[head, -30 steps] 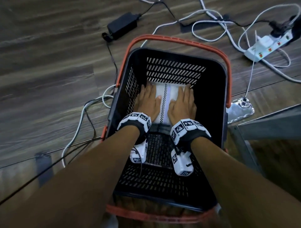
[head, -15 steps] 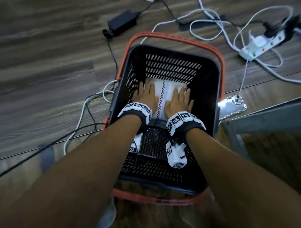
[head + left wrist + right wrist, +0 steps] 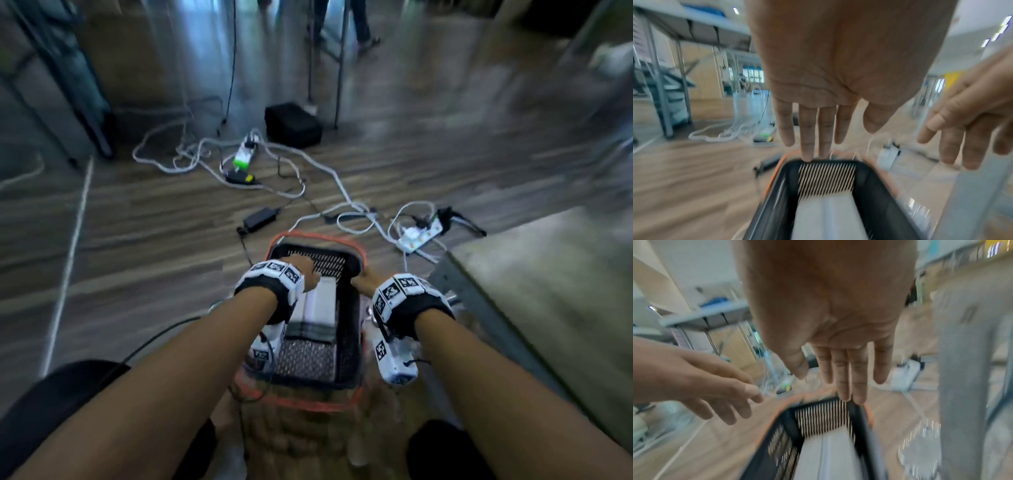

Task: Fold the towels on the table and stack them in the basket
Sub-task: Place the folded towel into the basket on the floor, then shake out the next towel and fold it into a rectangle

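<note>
Folded towel (image 3: 317, 306) lies flat on the basket (image 3: 352, 329) floor, against the far wall. Left hand (image 3: 838, 65) and right hand (image 3: 828, 305) hover above the rim — fingers straight, loosely spread, holding nothing. Judged soft, light and limp, so the fold could slump; best lifted by both short edges or from underneath. No brand or writing legible — frames blurred.
</note>
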A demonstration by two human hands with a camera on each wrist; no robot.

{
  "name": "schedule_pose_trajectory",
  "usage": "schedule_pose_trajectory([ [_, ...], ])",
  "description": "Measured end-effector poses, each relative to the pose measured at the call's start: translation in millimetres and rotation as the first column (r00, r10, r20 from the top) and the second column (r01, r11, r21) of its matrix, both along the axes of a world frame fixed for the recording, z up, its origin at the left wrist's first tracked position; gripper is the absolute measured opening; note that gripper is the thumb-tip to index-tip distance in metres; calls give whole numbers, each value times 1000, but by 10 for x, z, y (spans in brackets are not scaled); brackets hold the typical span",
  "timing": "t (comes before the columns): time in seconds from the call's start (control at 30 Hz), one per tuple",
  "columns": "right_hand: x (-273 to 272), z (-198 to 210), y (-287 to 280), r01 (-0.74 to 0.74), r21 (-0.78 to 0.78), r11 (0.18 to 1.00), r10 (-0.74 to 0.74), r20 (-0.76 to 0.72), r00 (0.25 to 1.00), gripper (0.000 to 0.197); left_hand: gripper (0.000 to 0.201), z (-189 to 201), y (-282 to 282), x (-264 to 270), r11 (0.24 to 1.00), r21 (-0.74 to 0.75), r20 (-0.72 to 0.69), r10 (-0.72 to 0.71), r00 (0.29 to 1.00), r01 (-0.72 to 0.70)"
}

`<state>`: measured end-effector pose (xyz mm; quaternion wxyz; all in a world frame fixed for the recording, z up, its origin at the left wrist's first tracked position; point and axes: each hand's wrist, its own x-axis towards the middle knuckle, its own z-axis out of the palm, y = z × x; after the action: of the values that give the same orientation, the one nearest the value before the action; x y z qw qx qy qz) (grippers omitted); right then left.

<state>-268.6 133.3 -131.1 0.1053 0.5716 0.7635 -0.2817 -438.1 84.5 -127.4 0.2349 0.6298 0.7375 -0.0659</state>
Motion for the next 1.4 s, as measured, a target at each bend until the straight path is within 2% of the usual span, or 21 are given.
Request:
schedule_pose_trajectory([
  [0.13, 467, 1068, -311, 18, 210, 977, -14, -20, 1000, 30, 37, 1106, -223, 392, 974, 204, -7, -102, 995, 101],
  [0.27, 1008, 1917, -797, 46, 302, 952, -30, -55, 998, 35, 36, 1839, -497, 794, 922, 360, -24, -142, 990, 141],
  [0.33, 1305, 2172, -1024, 65, 350, 934, -52, -46, 998, 30, 38, 2091, -650, 998, 892, 417, -51, -168, 984, 174],
  [0.4, 1620, 2336, -1247, 107, 396, 912, -101, -36, 994, 32, 40, 2272, -795, 1233, 855, 475, -67, -200, 977, 208],
  [0.53, 2223, 2548, -1680, 198, 432, 880, -210, -21, 977, 36, 36, 2476, -1015, 1763, 786, 534, -129, -288, 949, 312],
  [0.63, 2685, 2652, -1976, 282, 454, 845, -314, -6, 950, 36, 36, 2515, -1121, 2197, 738, 534, -145, -401, 904, 413],
  [0.73, 3171, 2733, -2256, 396, 472, 788, -419, -61, 906, 33, 37, 2539, -1200, 2647, 668, 535, -156, -523, 838, 517],
  [0.87, 3796, 2799, -2737, 557, 462, 690, -559, -149, 816, 30, 39, 2530, -1280, 3269, 541, 548, -188, -664, 724, 638],
  [0.97, 4182, 2778, -3173, 650, 454, 609, -660, -164, 733, 32, 38, 2449, -1359, 3761, 486, 538, -138, -755, 641, 689],
  [1.1, 4659, 2548, -3651, 746, 424, 514, -788, -110, 606, 32, 38, 2263, -1562, 4377, 403, 494, -144, -836, 529, 771],
  [1.23, 5015, 2134, -3951, 816, 402, 415, -868, -94, 487, 24, 35, 2017, -1714, 4892, 321, 446, -118, -905, 410, 836],
  [1.4, 5305, 1540, -4091, 862, 330, 385, -902, -64, 427, 22, 31, 1523, -1723, 5388, 272, 375, -21, -953, 301, 886],
])
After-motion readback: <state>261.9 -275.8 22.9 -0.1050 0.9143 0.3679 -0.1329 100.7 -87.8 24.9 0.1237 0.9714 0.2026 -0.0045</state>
